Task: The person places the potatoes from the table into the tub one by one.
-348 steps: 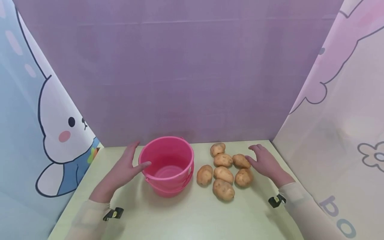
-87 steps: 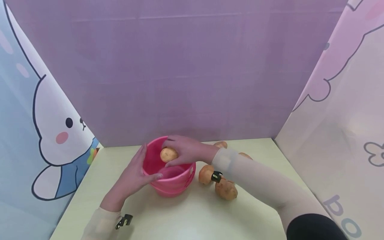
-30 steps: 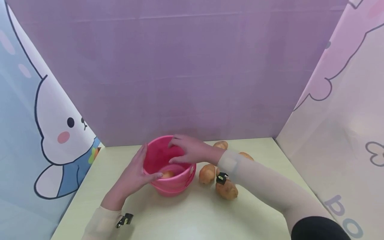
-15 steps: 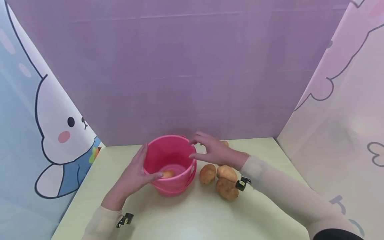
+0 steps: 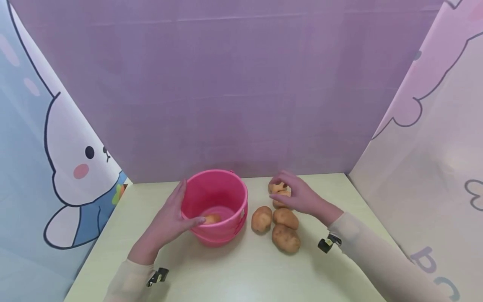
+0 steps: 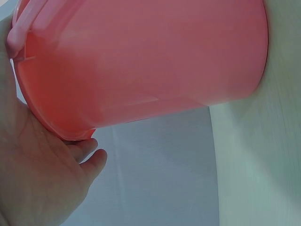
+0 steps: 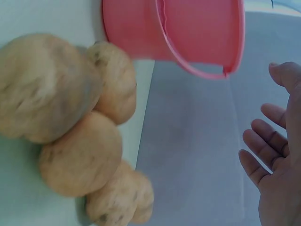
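Note:
A pink bucket (image 5: 219,235) stands upright on the table, one potato (image 5: 212,218) visible at its bottom. My left hand (image 5: 170,218) grips the bucket's rim on the left side, thumb over the front edge. In the left wrist view, the fingers of the left hand (image 6: 42,174) curl at the rim. My right hand (image 5: 302,196) hovers above the back potatoes (image 5: 278,187), fingers bent loosely and nothing held; it partly covers them. The right wrist view has the right hand (image 7: 277,155) apart from the potatoes (image 7: 82,153). In front, more potatoes (image 5: 261,219) lie close together.
A pale table (image 5: 241,277) carries everything. Behind it rises a purple cloth wall (image 5: 241,96). Printed side panels, a blue rabbit panel (image 5: 26,167) and a pink-white panel (image 5: 434,180), stand at left and right. The bucket's handle (image 7: 176,52) hangs down its side.
A potato has gone from the right hand into the bucket. The emptied right hand has moved out, rightward over the back potatoes. The left hand has come onto the rim and stayed there.

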A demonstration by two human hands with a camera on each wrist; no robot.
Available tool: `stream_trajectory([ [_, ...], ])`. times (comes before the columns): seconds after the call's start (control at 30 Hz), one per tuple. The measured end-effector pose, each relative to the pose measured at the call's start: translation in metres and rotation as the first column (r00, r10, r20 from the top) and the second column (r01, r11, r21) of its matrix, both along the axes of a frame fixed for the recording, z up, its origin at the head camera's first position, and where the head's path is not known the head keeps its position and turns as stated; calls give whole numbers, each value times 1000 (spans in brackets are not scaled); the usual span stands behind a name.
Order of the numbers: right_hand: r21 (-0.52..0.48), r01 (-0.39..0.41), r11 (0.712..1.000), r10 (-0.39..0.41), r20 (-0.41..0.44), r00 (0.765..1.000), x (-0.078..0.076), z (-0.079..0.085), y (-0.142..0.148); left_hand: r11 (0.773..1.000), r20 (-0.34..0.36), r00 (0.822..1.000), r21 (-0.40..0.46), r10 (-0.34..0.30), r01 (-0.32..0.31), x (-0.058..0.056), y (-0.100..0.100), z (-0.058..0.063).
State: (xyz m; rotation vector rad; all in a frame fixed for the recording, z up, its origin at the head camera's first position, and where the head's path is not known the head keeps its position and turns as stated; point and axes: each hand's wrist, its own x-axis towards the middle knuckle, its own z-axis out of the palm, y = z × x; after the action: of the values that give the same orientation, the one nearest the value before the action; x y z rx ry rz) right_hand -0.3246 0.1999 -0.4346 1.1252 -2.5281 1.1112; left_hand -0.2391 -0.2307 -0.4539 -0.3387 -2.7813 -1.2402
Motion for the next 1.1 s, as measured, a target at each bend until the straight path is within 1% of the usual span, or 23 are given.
stream_trajectory([
  [0.2,-50,39,998,-43,-87,995,-3,-19,23,1000,4,1000,0,6,-6,0,1,0],
  [0.37,-95,127,987,-137,-103,985,-6,-36,39,1000,2,1000,-3,6,-6,0,1,0],
  [0.47,-136,187,973,-200,-88,976,-8,-47,48,1000,-5,1000,-7,2,-2,0,0,0],
  [0.63,-197,255,947,-267,-39,963,-13,-65,65,1000,-5,1000,-7,-1,1,0,1,0],
  [0.83,-185,348,919,-347,38,937,-18,-86,81,1000,-7,1000,-12,-1,1,0,0,0],
  [0.97,-197,382,903,-376,70,924,-20,-95,90,1000,-3,1000,-9,-1,1,-1,0,-1],
  [1.1,-202,401,894,-393,78,916,-21,-102,97,1000,1,1000,-8,0,0,-1,0,-1],
])
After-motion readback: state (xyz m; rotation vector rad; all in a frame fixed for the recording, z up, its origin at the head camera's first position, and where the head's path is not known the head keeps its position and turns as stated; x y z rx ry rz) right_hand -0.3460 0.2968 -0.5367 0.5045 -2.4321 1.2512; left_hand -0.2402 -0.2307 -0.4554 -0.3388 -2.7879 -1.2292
